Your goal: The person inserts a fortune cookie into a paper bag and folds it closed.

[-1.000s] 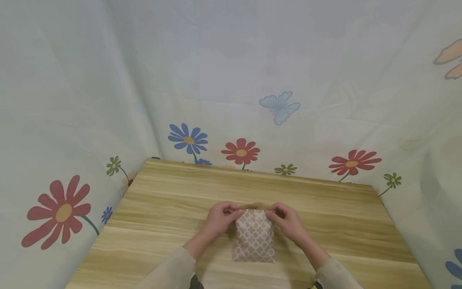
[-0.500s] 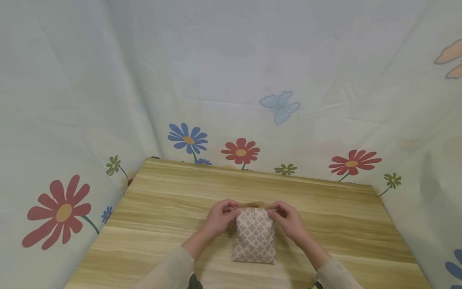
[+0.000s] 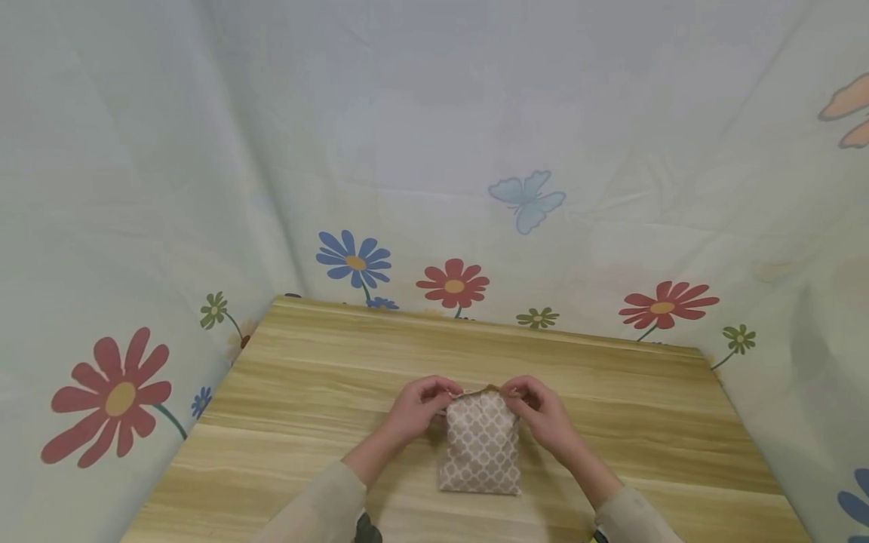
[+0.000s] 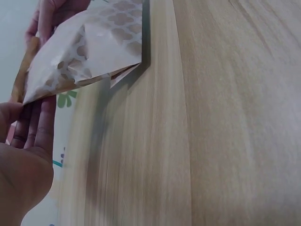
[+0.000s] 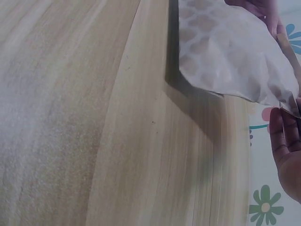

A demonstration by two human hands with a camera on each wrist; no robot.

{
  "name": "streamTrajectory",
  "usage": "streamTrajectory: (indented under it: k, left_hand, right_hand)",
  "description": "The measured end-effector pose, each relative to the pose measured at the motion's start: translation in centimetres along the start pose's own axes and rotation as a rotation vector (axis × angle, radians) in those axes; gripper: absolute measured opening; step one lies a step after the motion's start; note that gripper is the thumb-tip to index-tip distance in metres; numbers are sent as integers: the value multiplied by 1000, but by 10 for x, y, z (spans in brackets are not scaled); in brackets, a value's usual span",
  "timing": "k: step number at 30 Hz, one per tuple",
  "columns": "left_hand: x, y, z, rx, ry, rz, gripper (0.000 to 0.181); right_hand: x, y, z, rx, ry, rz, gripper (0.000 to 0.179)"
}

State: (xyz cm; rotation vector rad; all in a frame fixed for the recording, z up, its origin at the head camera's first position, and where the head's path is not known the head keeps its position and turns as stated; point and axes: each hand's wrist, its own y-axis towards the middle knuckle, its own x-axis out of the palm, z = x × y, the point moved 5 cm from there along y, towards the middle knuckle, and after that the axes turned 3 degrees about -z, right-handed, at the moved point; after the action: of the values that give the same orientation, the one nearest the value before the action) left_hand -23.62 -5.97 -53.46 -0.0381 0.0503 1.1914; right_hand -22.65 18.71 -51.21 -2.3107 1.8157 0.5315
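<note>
A small paper bag (image 3: 480,445) with a white-on-beige lattice pattern stands near the middle front of the table. Its brown inner side (image 3: 490,389) shows along the top edge, between the hands. At the bag's top left corner my left hand (image 3: 416,407) pinches the paper between thumb and fingers. My right hand (image 3: 543,413) pinches the top right corner the same way. In the left wrist view the bag (image 4: 101,44) bulges, with the left thumb above the rim and the fingers (image 4: 44,125) beneath. What the bag holds, if anything, is hidden.
The wood-grain table (image 3: 305,362) extends around the bag on all sides. Behind and beside it hangs a pale cloth (image 3: 407,136) printed with flowers and butterflies. Light sleeves (image 3: 319,505) cover both forearms.
The brown strip at the bag's top has changed from a flat band to a small peak between the hands. The bag has shifted slightly right; both hands keep their hold.
</note>
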Motion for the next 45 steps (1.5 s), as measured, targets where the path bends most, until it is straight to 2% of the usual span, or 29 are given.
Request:
streamTrajectory:
  k: [4,11,17,24,28,36,40,45]
  left_hand:
    - [0,0,-1,5,17,6,19]
    - [4,0,-2,-14,-8,10,17]
    - [6,4,0,-4,69,54,18]
    - [7,5,1,-12,87,41,17]
    - [6,5,-1,-25,83,27,21]
    - [7,4,-1,-55,88,26,16]
    - [10,5,1,-38,90,13,16]
    - [14,4,4,-18,82,-8,15]
  right_hand:
    - [0,-1,-1,-19,14,-8,14]
    - [-2,-3,0,-13,28,-21,14]
    - [-5,-5,0,-17,15,-39,16]
    - [-8,-6,0,-44,16,-64,17]
    - [-10,-7,2,-26,7,-91,20]
    - [-13,-4,0,50,40,-148,31]
    - [-11,4,-5,33,-52,-188,30]
    - [-7,11,-12,6,-150,-279,22]
